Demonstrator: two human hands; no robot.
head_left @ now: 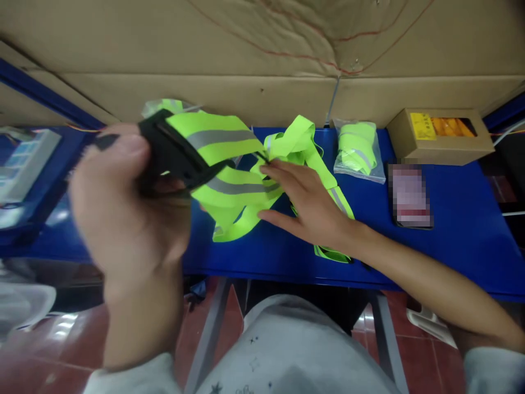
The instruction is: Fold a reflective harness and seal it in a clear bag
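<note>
Close to the camera on the left, my left hand [127, 208] is closed around a large black plastic buckle [176, 150], its thumb on the near side. From the buckle a wide neon-yellow reflective strap [221, 131] with a grey stripe runs to the right. My right hand [307, 200] reaches in over the strap, its thumb spread away from the outstretched fingers. Those fingertips are at the strap beside a small thin black piece [262, 157], whose kind I cannot make out. More looped neon webbing [293, 137] lies behind and beneath this hand on the blue table [262, 260].
A clear bag with a rolled neon strap [357, 146] lies right of the webbing, another bag [170, 105] behind my left hand. Farther right are a phone [410, 194] and a cardboard box [441, 137] with orange contents. A power strip [30, 164] is far left.
</note>
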